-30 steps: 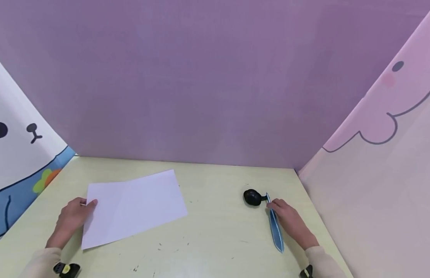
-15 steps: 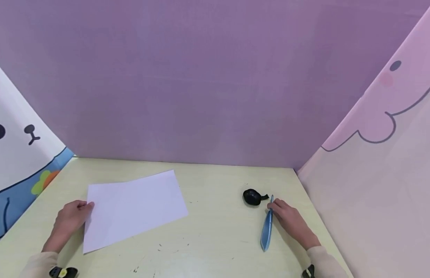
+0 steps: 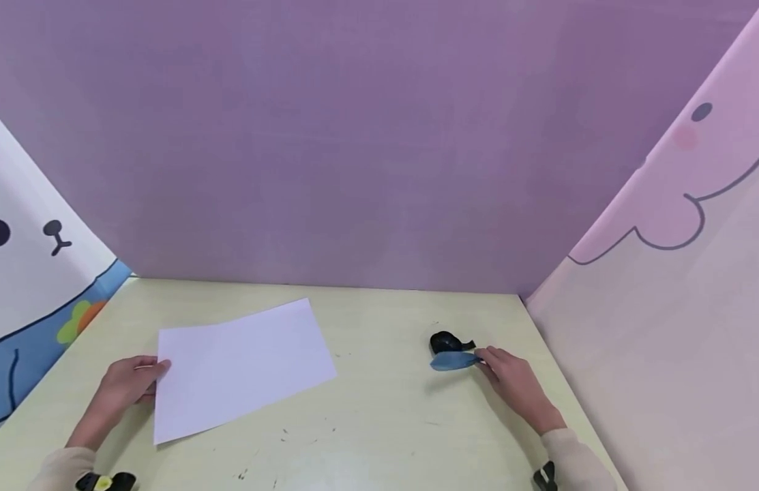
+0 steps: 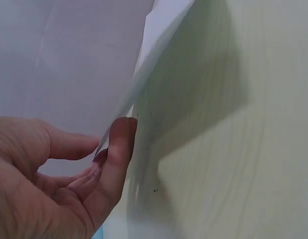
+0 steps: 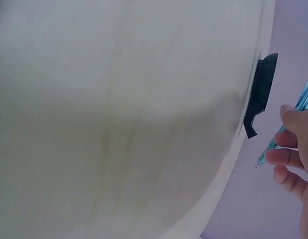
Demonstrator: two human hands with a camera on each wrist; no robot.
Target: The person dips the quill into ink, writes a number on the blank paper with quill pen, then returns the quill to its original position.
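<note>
Fingers (image 4: 119, 149) of the left hand (image 3: 124, 389) pinch the near left edge of the white paper sheet (image 3: 244, 368), lifting it off the desk (image 3: 379, 423); thin, limp, easily creased. Right of the sheet, right hand (image 3: 514, 389) fingers pinch the blue feather quill (image 3: 453, 361) at its stem, beside the black inkpot (image 3: 447, 342); light, fragile.

Cream long sleeves (image 3: 60, 467), black wrist straps (image 3: 103, 482) w/ yellow bit
</note>
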